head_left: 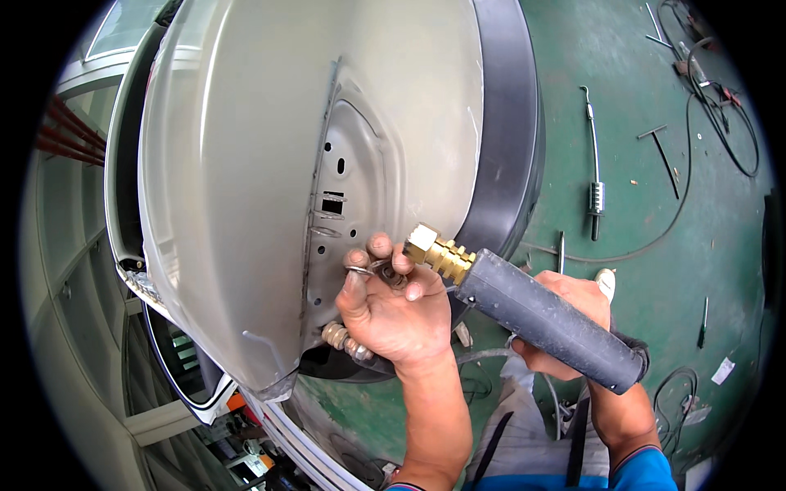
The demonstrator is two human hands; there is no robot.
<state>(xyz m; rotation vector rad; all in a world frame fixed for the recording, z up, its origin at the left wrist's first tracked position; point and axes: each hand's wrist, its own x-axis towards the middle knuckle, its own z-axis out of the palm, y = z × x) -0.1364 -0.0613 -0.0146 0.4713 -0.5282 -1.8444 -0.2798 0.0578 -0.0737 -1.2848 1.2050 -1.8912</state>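
My left hand (405, 319) is raised palm up beside the car panel, fingers curled around small metal rings (364, 270). My right hand (569, 307) grips the black cylindrical handle of a spot-welding gun (548, 319). Its brass head (438, 252) points up and left, close to my left fingertips. In front of me is the dented beige car body panel (254, 164). Several wire rings (327, 214) stand in a row along its seam, by the punched holes. Under my left wrist a brass fitting (347, 340) sits at the panel's lower edge.
A slide hammer (595, 164) lies on the green floor (622, 49) to the right, near a T-handle tool (665, 164) and a screwdriver (703, 323). Black cables (675, 225) loop across the floor. A black wheel-arch trim (512, 123) borders the panel.
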